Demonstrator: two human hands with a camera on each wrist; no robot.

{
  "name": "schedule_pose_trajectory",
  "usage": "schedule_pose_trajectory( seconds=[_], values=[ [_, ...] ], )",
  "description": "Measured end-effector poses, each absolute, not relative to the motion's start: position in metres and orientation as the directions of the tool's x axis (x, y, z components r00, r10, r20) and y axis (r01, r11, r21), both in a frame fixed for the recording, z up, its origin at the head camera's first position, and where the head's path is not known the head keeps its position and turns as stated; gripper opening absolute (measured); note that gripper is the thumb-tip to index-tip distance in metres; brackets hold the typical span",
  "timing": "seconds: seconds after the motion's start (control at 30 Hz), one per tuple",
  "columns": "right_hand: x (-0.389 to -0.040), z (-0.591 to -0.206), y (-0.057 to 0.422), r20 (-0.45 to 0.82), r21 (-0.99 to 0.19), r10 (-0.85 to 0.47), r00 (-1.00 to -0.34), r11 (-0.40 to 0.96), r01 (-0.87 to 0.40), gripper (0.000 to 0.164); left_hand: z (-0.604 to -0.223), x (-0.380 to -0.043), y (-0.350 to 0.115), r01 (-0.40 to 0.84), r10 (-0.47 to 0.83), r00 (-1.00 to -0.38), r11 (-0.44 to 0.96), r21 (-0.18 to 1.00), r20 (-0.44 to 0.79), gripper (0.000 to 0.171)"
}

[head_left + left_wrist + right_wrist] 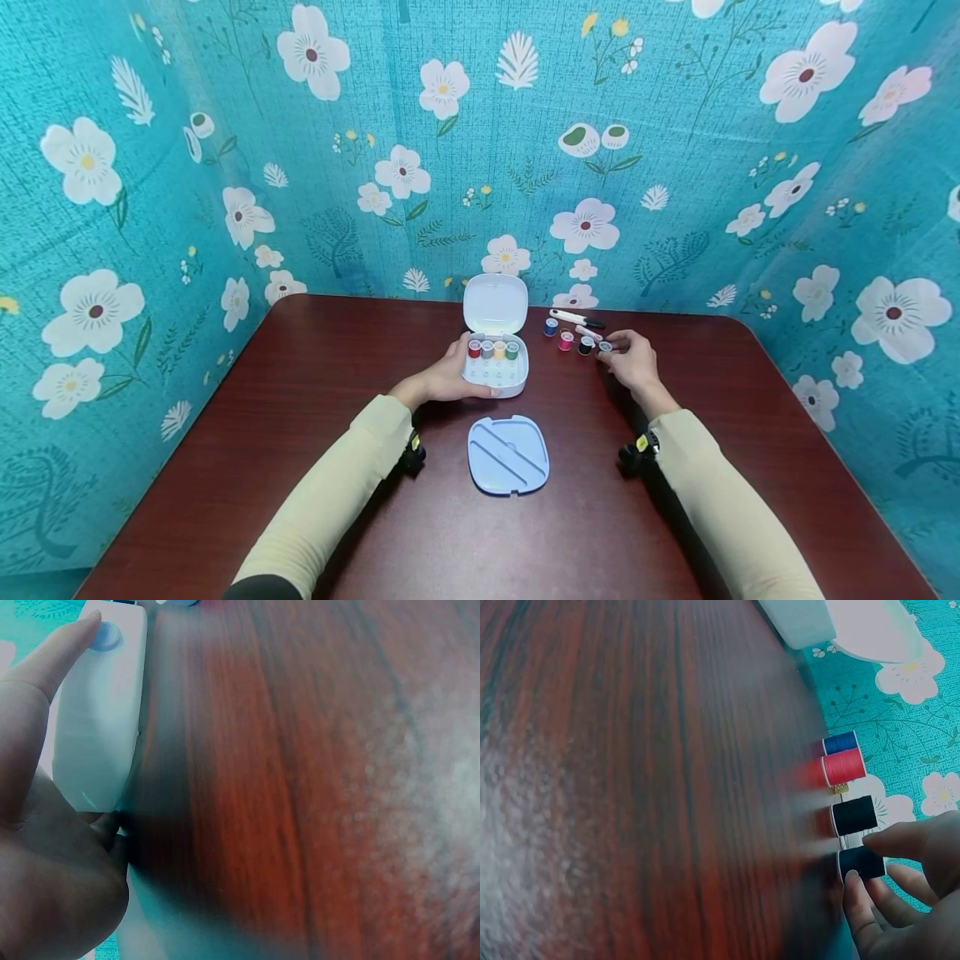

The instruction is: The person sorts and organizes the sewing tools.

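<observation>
My left hand (448, 377) grips a white sewing box (512, 387) at its left side, thumb along the front. In the left wrist view the thumb lies by the round button (105, 636) on the box wall. The lid (496, 303) stands raised; inside, a row of red, grey, yellow and green thread spools (487, 349) sits behind small pegs. At the right, my right hand (634, 363) pinches a dark thread spool (862, 864) between thumb and fingers, low at the table. Beside it stand black (854, 816), pink (844, 767) and blue (841, 742) spools.
A pale blue tray (508, 454) with a diagonal groove lies in front of the box. Behind the loose spools are a white-and-black pen-like tool (576, 319) and a small pink item (588, 332). Flowered teal cloth (450, 208) hangs around the table's back and sides.
</observation>
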State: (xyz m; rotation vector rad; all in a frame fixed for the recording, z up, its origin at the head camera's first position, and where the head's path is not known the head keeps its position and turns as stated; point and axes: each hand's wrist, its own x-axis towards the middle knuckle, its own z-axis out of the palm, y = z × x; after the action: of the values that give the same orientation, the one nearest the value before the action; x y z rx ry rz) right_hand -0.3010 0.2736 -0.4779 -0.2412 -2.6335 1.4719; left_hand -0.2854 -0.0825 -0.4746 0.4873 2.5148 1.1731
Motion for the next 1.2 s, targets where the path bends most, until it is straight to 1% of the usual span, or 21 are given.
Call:
schedule_pose_trajectory(
  seconds=[0.17,0.37,0.63,0.87,1.2],
  values=[
    [-0.3,-0.478,0.274,0.02,-0.843,0.188,-0.982,0.531,0.084,0.029,-0.474,-0.285,-0.083,0.175,0.436,-0.889,0.604,0.777,-0.139,0.133],
    [-0.297,-0.475,0.273,0.017,-0.836,0.174,-0.985,0.543,0.081,0.027,-0.475,-0.286,-0.083,0.17,0.43,-0.891,0.611,0.773,-0.144,0.133],
    [-0.29,-0.47,0.27,-0.037,-0.864,0.138,-0.99,0.494,0.101,0.032,-0.475,-0.285,-0.083,0.152,0.423,-0.893,0.604,0.782,-0.153,0.133],
    [-0.287,-0.465,0.262,-0.061,-0.888,0.095,-0.994,0.449,0.097,0.036,-0.473,-0.284,-0.082,0.141,0.415,-0.895,0.606,0.783,-0.16,0.134],
    [-0.285,-0.455,0.245,-0.082,-0.906,0.068,-0.994,0.411,0.102,0.035,-0.473,-0.283,-0.082,0.157,0.422,-0.895,0.603,0.782,-0.146,0.131]
  ],
)
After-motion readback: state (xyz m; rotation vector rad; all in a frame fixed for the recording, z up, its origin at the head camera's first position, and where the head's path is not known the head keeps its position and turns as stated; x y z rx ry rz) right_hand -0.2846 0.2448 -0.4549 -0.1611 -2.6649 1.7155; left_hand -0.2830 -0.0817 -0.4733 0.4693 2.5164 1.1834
